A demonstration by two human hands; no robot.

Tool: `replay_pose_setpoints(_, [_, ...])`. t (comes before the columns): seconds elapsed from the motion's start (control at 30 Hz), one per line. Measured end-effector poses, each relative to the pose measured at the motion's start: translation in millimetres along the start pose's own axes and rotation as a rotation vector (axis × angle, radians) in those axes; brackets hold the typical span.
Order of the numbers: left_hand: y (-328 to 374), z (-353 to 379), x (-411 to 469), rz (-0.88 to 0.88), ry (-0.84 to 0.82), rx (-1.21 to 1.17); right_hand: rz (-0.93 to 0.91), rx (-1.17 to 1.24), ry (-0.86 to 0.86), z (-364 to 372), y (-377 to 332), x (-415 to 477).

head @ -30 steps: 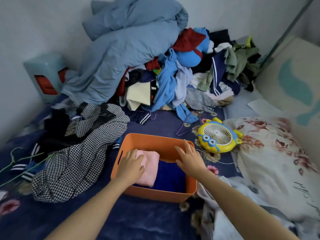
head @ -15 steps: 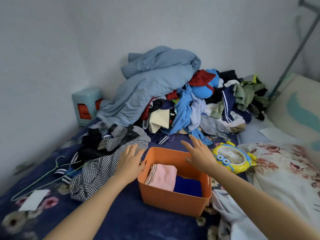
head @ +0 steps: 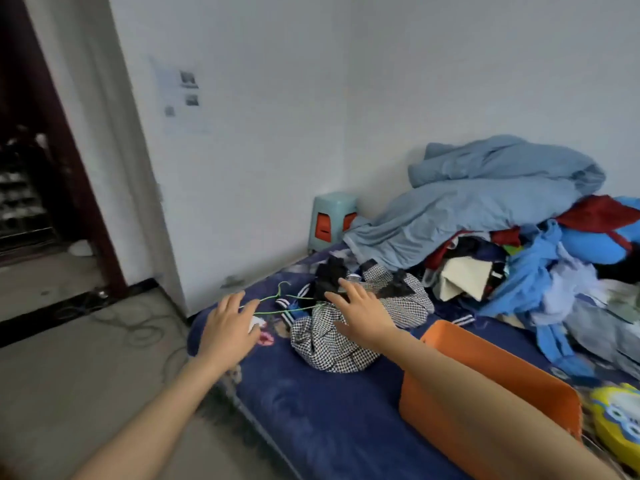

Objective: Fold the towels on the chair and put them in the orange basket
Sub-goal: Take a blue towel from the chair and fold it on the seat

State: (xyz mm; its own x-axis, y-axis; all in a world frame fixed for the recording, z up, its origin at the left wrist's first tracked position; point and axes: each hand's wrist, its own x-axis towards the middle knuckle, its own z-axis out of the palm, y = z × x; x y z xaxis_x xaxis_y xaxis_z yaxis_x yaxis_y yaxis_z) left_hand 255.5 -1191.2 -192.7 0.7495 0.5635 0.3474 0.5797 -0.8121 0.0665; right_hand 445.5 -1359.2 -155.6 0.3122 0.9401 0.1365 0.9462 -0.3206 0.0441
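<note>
No towel can be picked out, and no chair either; the inside of the orange plastic basket (head: 512, 368) is hidden by its own wall and the right forearm crossing it. The basket sits on the bed's dark blue floral blanket (head: 329, 410), near the bed's edge. Towels are likely light, limp and not fragile. They should be easiest to manage pinched at two corners of one edge so the cloth hangs flat for folding. Both grips are released. The left hand (head: 230, 323) is spread over the corner of the bed by the green wire hangers (head: 280, 299), and the right hand (head: 363, 310) is spread above a crumpled black-and-white houndstooth garment (head: 332, 344); neither holds anything. The bed is soft and crowded, with a heap of mixed clothes under a pale blue quilt (head: 485, 209) against the white wall (head: 311, 133). A small teal plastic stool (head: 332, 216) stands in the corner. A bare grey floor (head: 86, 375) leads to a dark doorway (head: 34, 168) on the left.
</note>
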Motion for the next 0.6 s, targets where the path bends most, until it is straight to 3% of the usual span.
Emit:
replay_pose_setpoints(0.2, [-65.3, -31.5, -97.2, -0.471, 0.134, -0.054, -0.356, 0.005, 0.025, -1.0, -87.3, 52.8])
replay_pose_setpoints(0.33, [-68.9, -48.7, -168.1, -0.737, 0.035, 0.06, -0.57, 0.045, 0.02, 4.0, -133.2, 58.3])
replay_pose_setpoints(0.5, [-43.7, -61.6, -247.5, -0.949, 0.127, 0.132, -0.794, 0.071, -0.045, 16.4, -170.4, 38.2])
replay_pose_setpoints(0.6, [-27.6, -64.7, -291.3, -1.031, 0.096, 0.125, -0.893, 0.099, -0.063, 27.0, -189.3, 22.5])
